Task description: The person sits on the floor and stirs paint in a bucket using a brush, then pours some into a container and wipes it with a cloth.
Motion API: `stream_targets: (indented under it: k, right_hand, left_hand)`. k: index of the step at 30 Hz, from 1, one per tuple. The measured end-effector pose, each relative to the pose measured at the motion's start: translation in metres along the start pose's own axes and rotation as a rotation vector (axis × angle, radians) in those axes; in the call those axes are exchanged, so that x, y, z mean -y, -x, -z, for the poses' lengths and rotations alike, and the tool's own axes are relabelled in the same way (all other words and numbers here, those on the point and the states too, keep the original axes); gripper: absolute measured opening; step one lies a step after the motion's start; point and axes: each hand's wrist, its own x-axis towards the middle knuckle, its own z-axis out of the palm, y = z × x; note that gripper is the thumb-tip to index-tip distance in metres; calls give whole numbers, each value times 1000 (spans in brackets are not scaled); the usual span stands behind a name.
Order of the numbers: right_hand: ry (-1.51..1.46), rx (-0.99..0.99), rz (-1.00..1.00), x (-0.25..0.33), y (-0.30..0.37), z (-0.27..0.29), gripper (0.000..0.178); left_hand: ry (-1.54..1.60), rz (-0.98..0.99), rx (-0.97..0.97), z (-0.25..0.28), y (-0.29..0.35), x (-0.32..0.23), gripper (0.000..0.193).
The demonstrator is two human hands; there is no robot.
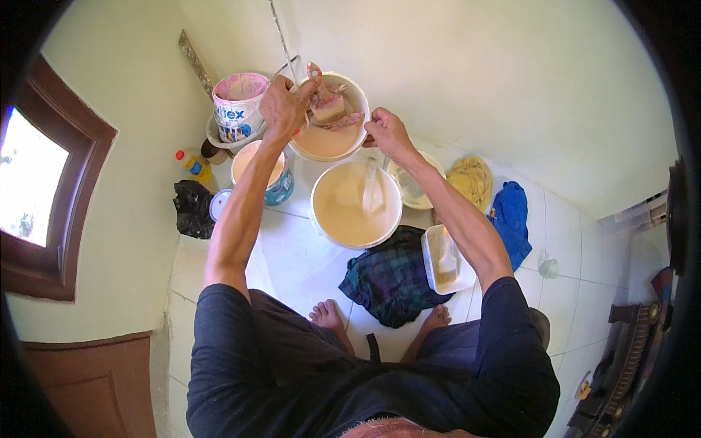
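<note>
Both hands at the far bucket (pixel 327 158). Left hand (pixel 283 109) is over its left side, fingers bent, tips right by the handle of a broad brush (pixel 326 104); can't tell if they grip it or only touch. Right hand (pixel 388 131) is at the opposite rim, thumb and forefinger close together; can't tell if anything is pinched between them. Brush leans handle-up just right of the left fingertips, bristles down inside the bucket, apart from the right fingers. A second handle (pixel 346 122) lies between the two hands, just left of the right fingertips, above the peach liquid (pixel 325 142)

My read on handling: grip the brush high, left fingers off the wet part. Steady the rim with the right fingers so the bucket doesn't tip. Any lift should be slow, bristles drained on the inner wall. Second handle looks easy to snag. Thin rod (pixel 280 25) sticks up beyond the left fingers, don't knock it. Open near bucket (pixel 355 244) sits bodyward of both hands; drips are better there than on the plaid cloth (pixel 398 281) further back
</note>
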Motion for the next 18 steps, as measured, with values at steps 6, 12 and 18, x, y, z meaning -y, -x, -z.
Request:
stream_targets:
  k: [6,12,18]
  right_hand:
    - [-41,-4,73,-18,5,-3,21]
    - [81,-22,190,-30,9,-4,23]
    - [87,-16,117,-35,21,0,19]
  left_hand:
    - [-13,-75,-23,6,1,0,73]
    - [-15,-117,12,10,4,2,69]
    - [39,-136,42,8,14,-3,65]
